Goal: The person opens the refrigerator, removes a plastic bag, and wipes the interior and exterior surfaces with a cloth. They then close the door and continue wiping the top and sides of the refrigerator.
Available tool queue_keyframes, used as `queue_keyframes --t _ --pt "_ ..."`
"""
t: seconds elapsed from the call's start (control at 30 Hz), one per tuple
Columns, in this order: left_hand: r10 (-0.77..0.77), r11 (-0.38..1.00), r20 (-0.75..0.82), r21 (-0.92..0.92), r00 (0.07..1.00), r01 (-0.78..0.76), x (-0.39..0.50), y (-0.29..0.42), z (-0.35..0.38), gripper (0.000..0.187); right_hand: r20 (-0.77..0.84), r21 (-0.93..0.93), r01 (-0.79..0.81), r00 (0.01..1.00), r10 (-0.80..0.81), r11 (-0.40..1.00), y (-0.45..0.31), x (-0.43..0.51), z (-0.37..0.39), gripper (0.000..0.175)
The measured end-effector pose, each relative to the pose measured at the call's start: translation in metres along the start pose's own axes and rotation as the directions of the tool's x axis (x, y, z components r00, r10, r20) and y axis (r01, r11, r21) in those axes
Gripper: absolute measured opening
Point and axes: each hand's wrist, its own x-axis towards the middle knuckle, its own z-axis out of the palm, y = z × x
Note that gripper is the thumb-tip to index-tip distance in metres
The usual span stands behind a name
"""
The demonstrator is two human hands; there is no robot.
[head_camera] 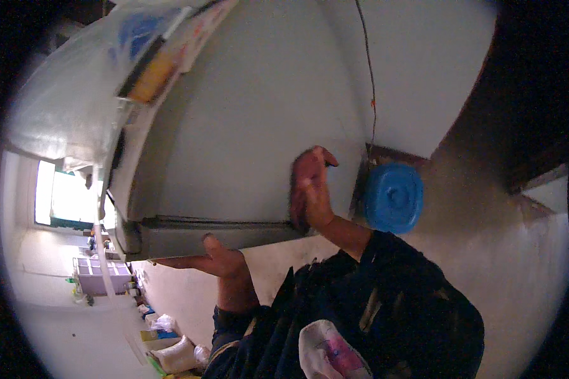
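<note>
Before me stands a pale grey refrigerator [256, 118], its side panel facing me and its door [180, 239] along the near edge. My left hand [223, 258] lies flat against the front of the door, fingers stretched out and thumb over the door's side edge. On the side panel, close to the door seam, my right hand [315, 189] presses what looks like a dark reddish cloth [298, 199]. Motion blur hides its exact shape and the fingers' grip.
A blue plastic container with a lid [394, 198] sits on the floor beside the refrigerator's base. A thin cable [370, 76] runs down the wall. Boxes [154, 78] and clear plastic sheeting [66, 109] are on top. Further left are a purple rack [102, 279] and sacks [175, 353].
</note>
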Motion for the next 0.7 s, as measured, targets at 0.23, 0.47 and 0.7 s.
queue_keyframes --t 0.23,0.47,0.7 --pt "-0.02 1.0 -0.011 0.012 1.0 0.02 -0.007 -0.01 -0.005 0.105 0.515 -0.312 0.645 0.732 -0.446 0.698 -0.042 0.085 0.032 0.074" --pt "0.088 0.995 0.078 0.039 0.993 -0.091 0.0 0.004 0.005 0.102 0.038 0.0 0.061 0.997 -0.061 0.998 0.022 0.077 -0.02 0.06" --pt "0.156 0.968 0.131 -0.216 0.979 -0.125 -0.004 0.015 0.017 0.085 -0.202 0.014 -0.231 0.952 0.229 0.973 0.037 -0.092 -0.015 0.063"
